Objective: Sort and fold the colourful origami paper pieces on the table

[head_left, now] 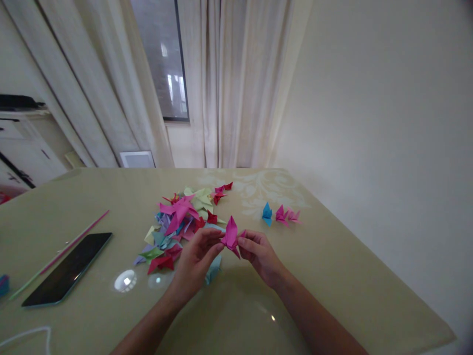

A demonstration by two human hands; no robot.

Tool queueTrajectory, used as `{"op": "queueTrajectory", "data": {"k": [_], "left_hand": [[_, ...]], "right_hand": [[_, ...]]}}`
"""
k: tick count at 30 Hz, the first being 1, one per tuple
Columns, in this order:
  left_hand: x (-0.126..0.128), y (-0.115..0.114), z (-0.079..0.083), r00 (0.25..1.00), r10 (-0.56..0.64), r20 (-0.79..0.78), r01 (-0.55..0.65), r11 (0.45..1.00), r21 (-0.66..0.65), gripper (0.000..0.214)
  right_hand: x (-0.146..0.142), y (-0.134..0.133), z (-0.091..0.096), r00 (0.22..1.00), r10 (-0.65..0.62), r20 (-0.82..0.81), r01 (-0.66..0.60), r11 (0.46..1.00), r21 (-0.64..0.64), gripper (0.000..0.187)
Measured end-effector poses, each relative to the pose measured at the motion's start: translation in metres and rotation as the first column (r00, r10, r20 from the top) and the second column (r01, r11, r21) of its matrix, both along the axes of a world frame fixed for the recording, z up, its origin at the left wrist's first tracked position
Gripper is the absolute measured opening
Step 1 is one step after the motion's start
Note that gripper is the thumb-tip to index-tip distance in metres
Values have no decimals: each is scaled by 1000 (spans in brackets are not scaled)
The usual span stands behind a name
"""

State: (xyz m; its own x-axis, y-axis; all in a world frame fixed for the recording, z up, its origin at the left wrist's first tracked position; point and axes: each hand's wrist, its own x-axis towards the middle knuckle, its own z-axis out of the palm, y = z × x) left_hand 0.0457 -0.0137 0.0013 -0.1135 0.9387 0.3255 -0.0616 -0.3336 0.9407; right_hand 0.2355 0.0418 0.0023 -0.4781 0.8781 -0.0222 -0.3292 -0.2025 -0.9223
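Currently, the left hand (pixel 194 257) and right hand (pixel 262 252) pinch opposite sides of the pink folded-paper figure (pixel 231 232) above the tabletop (pixel 314 266), near the paper pile (pixel 179 211). Shaping its folds appears to be the step in hand; the next move likely calls for light fingertip pressure.

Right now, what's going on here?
Someone holds a pink paper figure over the table, left grip on one side, right grip on the other. A colourful heap of folded paper lies beside the left grip; three small paper figures, one blue and two pink, sit in a row to the right.
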Motion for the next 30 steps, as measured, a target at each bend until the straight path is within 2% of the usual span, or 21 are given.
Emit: {"op": "queueTrajectory", "data": {"k": [3,5,7,8,9,10,12,13,14,15,16,17,18,21,23,30], "left_hand": [[1,1,1,1000,-1,12,1,1000,-2,25],[1,1,2,1000,-1,-13,1,1000,2,27],[-1,3,2,998,27,-62,-26,1000,12,30],[-3,4,1,994,55,-92,-54,998,22,31],[-6,5,0,988,91,-122,-88,996,34,31],[-9,7,-2,980,132,-151,-126,991,49,31],[-17,11,-5,957,210,-198,-201,977,68,32],[-21,13,-6,946,245,-214,-236,969,68,34],[-25,15,-7,934,276,-227,-268,961,65,36],[-29,16,-7,923,304,-237,-298,953,61,37],[-32,17,-6,912,330,-243,-325,944,60,39],[-35,18,-5,902,356,-246,-351,934,64,39],[-38,19,-4,892,377,-251,-372,926,68,39],[-45,19,2,870,410,-276,-414,909,45,38],[-49,19,4,864,411,-292,-429,903,2,39],[-59,22,-3,848,437,-300,-474,878,-61,43]], "right_hand": [[-1,1,-2,1000,22,3,-22,1000,0,36],[2,5,-2,1000,-13,18,13,999,41,36],[13,15,3,991,-135,26,130,983,131,35],[24,23,6,972,-233,23,224,954,198,34],[38,33,10,936,-350,13,333,901,277,33],[56,43,14,879,-476,1,444,820,360,33],[98,65,20,685,-728,-26,633,577,516,36],[120,75,21,553,-833,-16,688,446,573,39],[142,84,20,410,-912,24,711,336,617,43],[162,92,17,287,-954,83,712,271,648,48],[179,98,12,233,-965,121,713,254,654,51],[193,103,6,201,-966,161,709,257,657,52],[204,108,-1,196,-959,204,702,282,654,52],[223,117,-20,223,-920,322,663,386,641,44],[229,122,-30,226,-895,385,635,435,638,36],[238,134,-50,234,-842,487,525,531,665,19]]}}
